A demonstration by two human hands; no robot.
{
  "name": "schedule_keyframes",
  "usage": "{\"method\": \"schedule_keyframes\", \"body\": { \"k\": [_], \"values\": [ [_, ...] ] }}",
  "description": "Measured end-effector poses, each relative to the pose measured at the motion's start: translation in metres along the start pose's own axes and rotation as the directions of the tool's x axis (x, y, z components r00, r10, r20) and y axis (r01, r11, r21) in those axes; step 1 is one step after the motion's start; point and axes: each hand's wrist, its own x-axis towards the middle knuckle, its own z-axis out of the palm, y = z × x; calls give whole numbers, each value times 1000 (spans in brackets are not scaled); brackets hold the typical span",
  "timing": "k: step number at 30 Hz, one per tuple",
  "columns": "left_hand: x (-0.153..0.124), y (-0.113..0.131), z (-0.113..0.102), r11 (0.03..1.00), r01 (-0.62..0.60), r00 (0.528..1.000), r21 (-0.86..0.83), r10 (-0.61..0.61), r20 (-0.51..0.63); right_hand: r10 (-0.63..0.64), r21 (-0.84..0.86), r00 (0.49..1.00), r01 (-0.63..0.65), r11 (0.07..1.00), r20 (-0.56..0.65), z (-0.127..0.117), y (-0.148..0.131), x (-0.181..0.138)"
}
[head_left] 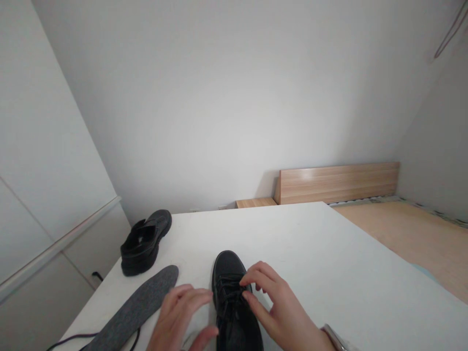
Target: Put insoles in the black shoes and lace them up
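A black lace-up shoe (229, 282) lies toe-away on the white table (310, 253), right in front of me. My right hand (281, 312) curls over its lacing, fingertips pinched on a black lace. My left hand (179, 317) rests against the shoe's left side, fingers apart, thumb pointing toward the shoe. A grey insole (139, 307) lies flat on the table just left of my left hand. A second black shoe (146, 241) sits at the table's far left corner.
A black lace or cord (73, 339) trails along the table's near left edge. White cabinet fronts (44, 195) stand to the left. Wooden bed frame parts (336, 183) lie beyond the table, against a plain wall.
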Motion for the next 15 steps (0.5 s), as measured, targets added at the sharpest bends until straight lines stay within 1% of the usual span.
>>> {"method": "schedule_keyframes", "body": {
  "k": [1,2,3,4,5,6,8,10,11,13,15],
  "values": [
    [-2,-11,-8,998,43,999,56,-41,-26,-85,-41,995,86,995,47,-1,-1,-4],
    [-3,-23,-15,989,95,994,116,-89,-58,-188,-92,976,199,976,112,0,-1,-8],
    [-4,-38,-22,971,166,985,171,-154,-79,-292,-142,939,319,937,181,4,0,-12],
    [-4,-53,-28,953,198,979,228,-182,-88,-375,-187,895,422,887,243,10,3,-16],
    [-4,-69,-33,924,241,970,296,-239,-44,-427,-226,858,493,840,284,17,7,-20],
    [-3,-85,-37,892,275,957,359,-290,-14,-452,-263,842,526,809,295,26,12,-25],
    [1,-115,-42,827,314,924,466,-379,50,-451,-313,850,521,794,271,40,22,-33],
    [4,-138,-44,773,325,879,544,-459,128,-419,-326,875,480,815,241,47,28,-39],
    [6,-148,-45,751,322,859,577,-487,155,-403,-324,887,459,827,226,46,29,-40],
    [8,-163,-47,702,317,835,637,-526,164,-367,-327,902,426,844,229,37,28,-42],
    [8,-175,-51,665,296,834,686,-531,154,-361,-351,892,441,826,273,20,25,-41]
  ]
}}
